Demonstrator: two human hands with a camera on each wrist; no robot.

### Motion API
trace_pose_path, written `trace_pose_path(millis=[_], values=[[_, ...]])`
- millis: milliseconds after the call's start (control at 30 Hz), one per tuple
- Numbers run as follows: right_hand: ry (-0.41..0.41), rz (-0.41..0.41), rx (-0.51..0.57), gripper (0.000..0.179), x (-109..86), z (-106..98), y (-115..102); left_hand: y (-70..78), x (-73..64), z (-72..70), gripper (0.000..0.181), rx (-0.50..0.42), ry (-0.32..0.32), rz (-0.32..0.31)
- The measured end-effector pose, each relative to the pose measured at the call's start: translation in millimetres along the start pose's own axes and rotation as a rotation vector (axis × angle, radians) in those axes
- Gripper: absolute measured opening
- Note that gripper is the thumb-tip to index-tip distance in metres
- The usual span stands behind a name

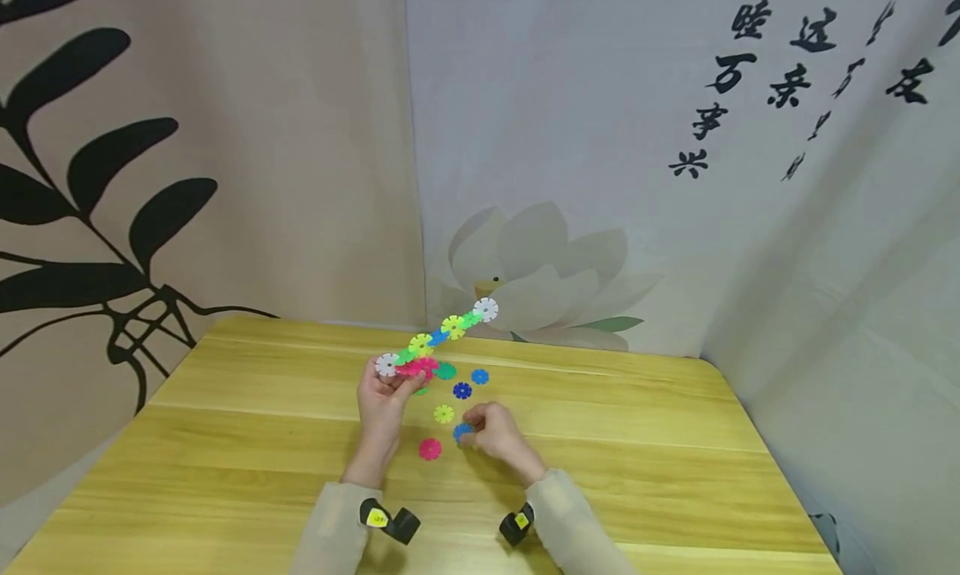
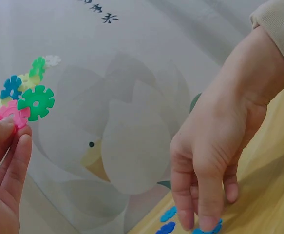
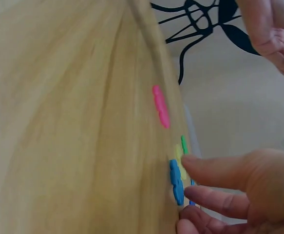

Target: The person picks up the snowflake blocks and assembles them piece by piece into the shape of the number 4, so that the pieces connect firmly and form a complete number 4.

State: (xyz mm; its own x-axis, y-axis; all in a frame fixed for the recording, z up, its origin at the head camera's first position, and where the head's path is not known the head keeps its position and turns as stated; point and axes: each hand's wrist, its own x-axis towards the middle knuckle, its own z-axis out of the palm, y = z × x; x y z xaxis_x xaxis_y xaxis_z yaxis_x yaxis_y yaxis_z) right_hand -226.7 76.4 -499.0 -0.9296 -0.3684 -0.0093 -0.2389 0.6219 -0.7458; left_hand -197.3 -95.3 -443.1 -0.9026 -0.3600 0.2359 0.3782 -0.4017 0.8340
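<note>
- Backdrop: at the far end I view two hanging cloths, a beige cloth (image 1: 300, 142) printed with black leaves and a pale cloth (image 1: 570, 125) bearing a lotus and dark Chinese characters.
- Wood-grained table (image 1: 637, 442): it spans the lower part of my head view.
- Beige sleeves (image 1: 330, 529): one on each forearm, both entering from the near edge.
- Chain of notched plastic discs (image 1: 453, 327): held up off the table, slanting from a white disc by the left hand to another white disc at the upper right, with green, yellow and blue discs between and pink ones at the grip.
- Left hand (image 1: 381, 404): I see it pinching the chain at a pink disc, thumb on top; my left wrist view shows a green disc just beside this grip.
- Right hand (image 1: 501, 435): thumb and fingertips lie at a blue disc (image 1: 459, 432) on the table; I cannot tell whether they grasp it or only touch it.
- Black wrist cameras (image 1: 405, 526): one at each cuff.
- Loose discs: a pink disc (image 1: 430, 449) lies nearest the person; a yellow disc (image 1: 441, 418), a dark blue disc (image 1: 458, 393) and a light blue disc (image 1: 480, 380) lie farther off.
</note>
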Motion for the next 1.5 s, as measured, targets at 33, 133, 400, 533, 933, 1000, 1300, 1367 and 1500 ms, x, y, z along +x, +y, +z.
trace_pose_path(millis=[33, 133, 400, 533, 933, 1000, 1300, 1367, 1500], values=[[0.000, -0.002, -0.032, 0.026, 0.9, 0.8, -0.2, 0.2, 0.1, -0.1, 0.036, 0.002, -0.003, 0.001], [-0.005, -0.012, -0.116, 0.023, 3.2, 2.1, -2.1, 1.1, 0.5, -0.3, 0.035, 0.010, -0.008, 0.005], [-0.003, 0.012, -0.137, 0.024, 4.2, 1.7, -6.0, 2.7, 1.1, 0.0, 0.035, 0.010, -0.015, 0.012], [0.022, -0.003, -0.057, 0.020, 2.2, -0.5, -2.6, 2.5, 1.0, -0.2, 0.036, 0.001, -0.007, 0.013], [0.381, -0.141, 0.637, 0.014, -11.3, -29.1, -30.1, -0.7, -0.7, 0.7, 0.037, -0.026, -0.017, 0.006], [0.426, -0.196, 0.702, 0.014, -14.8, -33.0, -38.6, -1.1, -1.2, 1.4, 0.037, -0.033, -0.021, 0.006], [0.557, -0.411, 0.796, 0.013, -14.1, -30.3, -52.6, 0.3, -4.6, 4.5, 0.036, -0.046, -0.032, -0.003], [0.563, -0.429, 0.788, 0.013, -14.5, -30.2, -54.4, 1.1, -5.0, 4.5, 0.036, -0.047, -0.032, -0.007], [0.563, -0.444, 0.782, 0.013, -15.0, -30.4, -56.7, 2.2, -5.3, 4.2, 0.035, -0.053, -0.030, -0.004]])
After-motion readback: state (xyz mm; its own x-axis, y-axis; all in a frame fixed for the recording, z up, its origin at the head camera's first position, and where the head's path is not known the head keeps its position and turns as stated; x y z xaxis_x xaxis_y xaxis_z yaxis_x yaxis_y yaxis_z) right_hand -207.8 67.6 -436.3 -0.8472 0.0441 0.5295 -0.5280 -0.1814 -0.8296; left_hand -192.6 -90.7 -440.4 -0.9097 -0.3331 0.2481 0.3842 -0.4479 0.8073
